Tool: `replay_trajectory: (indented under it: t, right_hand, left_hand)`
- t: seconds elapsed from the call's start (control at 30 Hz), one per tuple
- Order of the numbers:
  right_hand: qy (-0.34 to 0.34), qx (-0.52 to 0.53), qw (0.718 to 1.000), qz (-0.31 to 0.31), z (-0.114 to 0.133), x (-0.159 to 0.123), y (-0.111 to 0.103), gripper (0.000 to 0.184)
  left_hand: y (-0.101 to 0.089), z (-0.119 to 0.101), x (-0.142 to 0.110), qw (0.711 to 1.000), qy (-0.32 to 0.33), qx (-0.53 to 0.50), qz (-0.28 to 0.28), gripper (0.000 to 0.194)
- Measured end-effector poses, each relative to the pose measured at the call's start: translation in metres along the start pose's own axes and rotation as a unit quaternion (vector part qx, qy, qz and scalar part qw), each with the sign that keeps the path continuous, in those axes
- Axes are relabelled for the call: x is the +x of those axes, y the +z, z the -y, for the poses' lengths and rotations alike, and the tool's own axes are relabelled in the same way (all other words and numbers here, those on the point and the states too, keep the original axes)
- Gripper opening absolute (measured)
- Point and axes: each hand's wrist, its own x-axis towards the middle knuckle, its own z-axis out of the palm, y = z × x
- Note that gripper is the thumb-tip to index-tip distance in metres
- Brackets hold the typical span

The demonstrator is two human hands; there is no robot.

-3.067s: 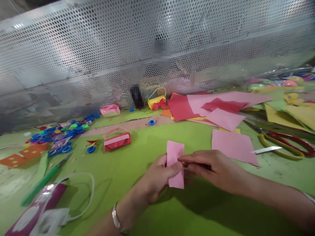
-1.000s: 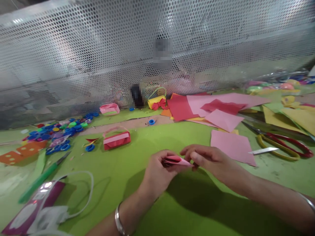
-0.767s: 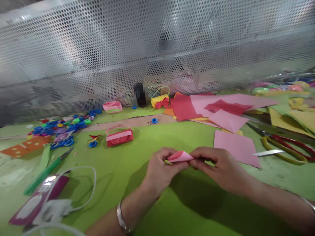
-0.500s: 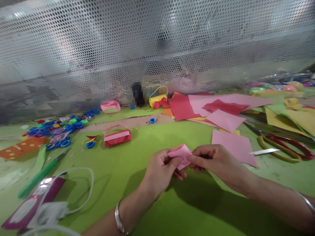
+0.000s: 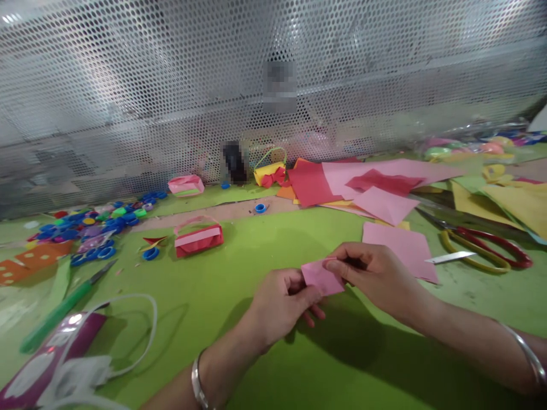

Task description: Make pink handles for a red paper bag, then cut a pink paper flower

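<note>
A small piece of pink paper (image 5: 321,278) is held between my two hands, above the green table mat (image 5: 265,250). My left hand (image 5: 284,302) pinches its lower left edge, thumb on top. At its upper right corner, my right hand (image 5: 371,273) grips it between thumb and fingers. Behind my right hand lies a larger pink paper square (image 5: 399,247). Beyond my hands to the left stands a small red paper handbag (image 5: 199,240) with a pink strip across it. Whether the held paper is folded in layers I cannot tell.
Scissors (image 5: 482,245) and a metal blade (image 5: 450,257) lie at right, near stacked red and pink sheets (image 5: 314,185). On the left are a green-handled knife (image 5: 60,313), a purple power strip (image 5: 51,359) with a white cable, and blue rings and caps (image 5: 85,228). Perforated metal (image 5: 171,85) closes off the back.
The pink paper has turned from a tilted, curled position to lie flatter and wider. My right hand has shifted its hold to the upper right corner. The view has moved slightly.
</note>
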Motion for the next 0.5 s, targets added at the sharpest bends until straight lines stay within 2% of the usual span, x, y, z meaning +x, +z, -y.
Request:
replay_trajectory:
  t: [0.13, 0.3, 0.4, 0.5]
  right_hand:
    - [0.001, 0.003, 1.000, -0.007, 0.0012, 0.0008, 0.0013, 0.030]
    - [0.050, 0.048, 0.991, 0.115, 0.0058, -0.0004, 0.0017, 0.034]
    - [0.066, 0.042, 0.991, 0.110, 0.0084, -0.0036, 0.0012, 0.040]
    - [0.059, 0.058, 0.991, 0.103, 0.0094, -0.0058, 0.0015, 0.038]
  left_hand:
    - [0.0043, -0.0052, -0.0021, 0.997, 0.004, -0.071, -0.002, 0.010]
    - [0.0010, -0.0016, -0.0009, 0.994, 0.038, -0.101, -0.022, 0.013]
    - [-0.0013, 0.0029, 0.0009, 0.991, 0.038, -0.126, 0.000, 0.020]
    - [-0.0002, 0.0015, 0.0013, 0.990, 0.028, -0.134, 0.030, 0.028]
